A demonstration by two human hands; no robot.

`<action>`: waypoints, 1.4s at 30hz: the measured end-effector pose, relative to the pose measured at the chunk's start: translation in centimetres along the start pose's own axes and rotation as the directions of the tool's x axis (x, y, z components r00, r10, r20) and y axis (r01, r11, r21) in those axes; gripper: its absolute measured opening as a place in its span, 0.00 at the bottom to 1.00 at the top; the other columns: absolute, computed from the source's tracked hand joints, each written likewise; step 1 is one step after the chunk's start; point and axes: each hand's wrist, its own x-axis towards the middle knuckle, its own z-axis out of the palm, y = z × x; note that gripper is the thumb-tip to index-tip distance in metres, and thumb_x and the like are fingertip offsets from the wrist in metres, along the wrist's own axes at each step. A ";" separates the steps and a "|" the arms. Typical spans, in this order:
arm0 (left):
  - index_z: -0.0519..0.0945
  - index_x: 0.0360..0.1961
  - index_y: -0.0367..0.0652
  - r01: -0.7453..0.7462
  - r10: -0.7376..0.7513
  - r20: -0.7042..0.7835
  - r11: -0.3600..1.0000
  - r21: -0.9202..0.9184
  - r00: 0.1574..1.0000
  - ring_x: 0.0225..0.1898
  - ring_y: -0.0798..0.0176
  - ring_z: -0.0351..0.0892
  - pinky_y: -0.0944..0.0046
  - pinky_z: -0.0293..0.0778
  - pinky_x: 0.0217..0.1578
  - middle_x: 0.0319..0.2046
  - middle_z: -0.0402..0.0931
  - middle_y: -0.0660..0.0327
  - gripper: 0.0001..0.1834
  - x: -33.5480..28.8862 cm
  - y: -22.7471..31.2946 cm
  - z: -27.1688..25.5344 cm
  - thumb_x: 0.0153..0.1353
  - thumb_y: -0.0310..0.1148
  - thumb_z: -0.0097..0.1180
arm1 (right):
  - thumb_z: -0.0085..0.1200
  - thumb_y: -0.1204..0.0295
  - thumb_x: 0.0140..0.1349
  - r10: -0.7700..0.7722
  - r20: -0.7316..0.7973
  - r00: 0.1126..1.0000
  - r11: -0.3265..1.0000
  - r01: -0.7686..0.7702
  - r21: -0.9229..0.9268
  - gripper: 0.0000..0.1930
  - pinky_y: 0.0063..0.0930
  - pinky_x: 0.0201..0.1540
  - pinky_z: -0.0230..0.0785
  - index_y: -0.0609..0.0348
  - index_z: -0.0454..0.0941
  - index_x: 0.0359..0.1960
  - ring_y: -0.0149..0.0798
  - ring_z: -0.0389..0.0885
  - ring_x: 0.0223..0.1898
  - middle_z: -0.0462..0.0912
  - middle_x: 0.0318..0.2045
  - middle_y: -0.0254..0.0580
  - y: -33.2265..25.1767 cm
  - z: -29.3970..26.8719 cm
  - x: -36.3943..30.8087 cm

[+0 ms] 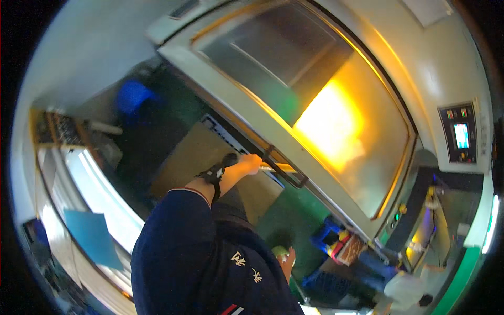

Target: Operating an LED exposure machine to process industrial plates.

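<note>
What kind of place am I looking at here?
Probably a factory or machine workshop. A large pale enclosed machine has a windowed door with a black handle, and a control panel with a lit screen is set beside it.

Yellow glare floods the window (310, 105) amid dimness.

Left arm (176, 236) was extended forward from the shoulder, slanting up and rightward across the view. Its forearm (231, 179) was bare and roughly in line with the wrist. Left hand (251, 163): fingers bunched together, single digits too blurred to separate, degree of closure not readable. Right hand (287, 265) was held lower, just beside the torso (220, 278), fingers seemingly bent; most of the right arm was hidden.
</note>
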 end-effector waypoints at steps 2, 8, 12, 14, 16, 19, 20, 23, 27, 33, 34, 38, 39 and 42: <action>0.85 0.41 0.44 -0.108 0.108 0.067 0.994 0.008 0.992 0.44 0.46 0.84 0.50 0.78 0.38 0.36 0.83 0.49 0.15 -4.9 -4.8 -1.5 0.50 0.33 0.59 | 0.59 0.60 0.63 -0.065 0.110 0.992 0.998 0.062 0.025 0.38 0.46 0.70 0.54 0.62 0.56 0.70 0.57 0.53 0.72 0.50 0.72 0.60 -1.6 0.9 3.4; 0.83 0.39 0.39 -0.312 0.299 0.292 0.950 -0.003 0.908 0.40 0.42 0.82 0.45 0.76 0.38 0.34 0.83 0.47 0.18 -18.4 -8.9 -10.5 0.43 0.29 0.61 | 0.66 0.59 0.53 -0.595 0.176 0.784 0.469 0.517 -0.716 0.41 0.50 0.68 0.55 0.57 0.63 0.67 0.60 0.58 0.70 0.59 0.69 0.59 -16.5 0.8 8.7; 0.81 0.44 0.41 -0.364 0.345 0.270 0.931 0.023 0.899 0.42 0.39 0.80 0.45 0.75 0.42 0.37 0.81 0.45 0.19 -26.3 -5.6 -19.7 0.46 0.26 0.61 | 0.68 0.65 0.47 -0.598 0.331 0.730 0.515 0.666 -0.539 0.36 0.46 0.61 0.67 0.52 0.71 0.62 0.56 0.72 0.61 0.73 0.62 0.52 -26.2 -1.8 11.9; 0.79 0.48 0.44 -0.389 0.363 0.215 0.917 0.093 0.907 0.44 0.41 0.80 0.46 0.75 0.46 0.39 0.81 0.47 0.22 -28.1 -4.8 -24.8 0.49 0.24 0.61 | 0.66 0.71 0.43 -0.225 0.776 0.589 0.535 0.740 -0.407 0.33 0.42 0.54 0.74 0.49 0.76 0.57 0.52 0.81 0.51 0.82 0.52 0.45 -33.7 -3.5 12.7; 0.78 0.51 0.47 -0.347 0.350 0.006 0.927 0.140 0.937 0.48 0.43 0.79 0.48 0.75 0.49 0.43 0.81 0.51 0.24 -27.0 -5.3 -29.8 0.50 0.23 0.60 | 0.61 0.73 0.46 -0.535 0.650 0.540 0.409 0.838 -0.360 0.29 0.43 0.46 0.78 0.43 0.76 0.56 0.51 0.85 0.42 0.85 0.47 0.38 -36.4 -2.3 15.2; 0.78 0.55 0.52 -0.214 0.322 -0.301 0.916 0.340 0.898 0.55 0.49 0.76 0.52 0.73 0.56 0.52 0.79 0.57 0.28 -19.6 -9.8 -35.0 0.51 0.21 0.56 | 0.57 0.75 0.50 -0.767 0.326 0.552 0.352 0.788 -0.506 0.29 0.43 0.54 0.74 0.44 0.75 0.58 0.47 0.79 0.55 0.80 0.56 0.38 -41.1 2.0 22.9; 0.78 0.55 0.52 -0.245 0.348 -0.272 0.905 0.348 0.897 0.55 0.49 0.76 0.52 0.73 0.56 0.52 0.79 0.57 0.28 -16.1 -12.6 -35.5 0.51 0.21 0.56 | 0.57 0.76 0.51 -0.791 0.237 0.564 0.386 0.761 -0.522 0.29 0.43 0.57 0.72 0.43 0.74 0.59 0.45 0.76 0.60 0.77 0.59 0.38 -42.2 3.7 26.1; 0.69 0.63 0.50 -0.046 0.182 -0.234 0.872 0.488 0.955 0.62 0.46 0.70 0.42 0.62 0.64 0.58 0.75 0.57 0.31 -6.5 -16.5 -38.5 0.56 0.25 0.56 | 0.57 0.75 0.52 -0.656 0.233 0.718 0.476 0.633 -0.610 0.30 0.46 0.63 0.65 0.46 0.72 0.61 0.45 0.69 0.65 0.73 0.62 0.39 -43.6 9.1 35.8; 0.62 0.69 0.46 -0.164 0.257 -0.091 0.813 0.559 0.962 0.64 0.43 0.67 0.42 0.60 0.66 0.60 0.72 0.49 0.39 2.5 -16.9 -45.5 0.54 0.31 0.60 | 0.56 0.75 0.51 -0.658 0.268 0.704 0.371 0.613 -0.698 0.32 0.48 0.70 0.54 0.56 0.69 0.63 0.47 0.67 0.66 0.74 0.61 0.44 -50.1 10.6 44.8; 0.62 0.70 0.60 -0.127 0.272 -0.216 0.848 0.514 0.938 0.61 0.42 0.71 0.37 0.63 0.63 0.61 0.72 0.51 0.39 27.1 -21.3 -61.4 0.57 0.24 0.57 | 0.51 0.78 0.54 -0.674 0.185 0.715 0.391 0.558 -0.732 0.32 0.45 0.71 0.53 0.53 0.67 0.66 0.48 0.64 0.67 0.72 0.63 0.46 -61.8 10.2 67.6; 0.63 0.70 0.64 -0.122 0.297 -0.259 0.840 0.529 0.919 0.61 0.42 0.72 0.36 0.65 0.62 0.61 0.72 0.52 0.39 32.1 -21.7 -63.0 0.57 0.22 0.56 | 0.51 0.78 0.54 -0.692 0.143 0.707 0.352 0.504 -0.788 0.33 0.44 0.71 0.55 0.52 0.66 0.66 0.49 0.64 0.68 0.71 0.64 0.46 -63.1 10.3 72.3; 0.64 0.69 0.64 0.019 0.159 -0.294 0.853 0.522 0.942 0.58 0.46 0.75 0.47 0.73 0.59 0.57 0.74 0.51 0.40 44.9 -17.9 -70.4 0.57 0.18 0.53 | 0.46 0.77 0.58 -0.764 0.011 0.645 0.420 0.510 -0.751 0.29 0.43 0.69 0.60 0.48 0.69 0.65 0.49 0.65 0.67 0.72 0.64 0.44 -68.5 7.2 86.0; 0.64 0.69 0.64 0.000 0.178 -0.288 0.851 0.526 0.941 0.58 0.46 0.75 0.47 0.73 0.59 0.57 0.74 0.51 0.40 46.5 -18.6 -71.4 0.57 0.18 0.53 | 0.46 0.77 0.58 -0.758 -0.002 0.652 0.426 0.493 -0.759 0.29 0.43 0.69 0.60 0.48 0.69 0.65 0.49 0.65 0.67 0.72 0.64 0.44 -69.2 7.0 87.7; 0.65 0.68 0.63 -0.238 0.535 -0.315 0.727 0.644 0.784 0.54 0.45 0.77 0.49 0.75 0.57 0.54 0.76 0.48 0.41 47.2 -20.7 -72.9 0.53 0.16 0.53 | 0.47 0.76 0.60 -0.726 0.007 0.688 0.458 0.491 -0.741 0.28 0.43 0.69 0.60 0.46 0.69 0.65 0.48 0.67 0.66 0.72 0.64 0.41 -70.6 7.9 89.2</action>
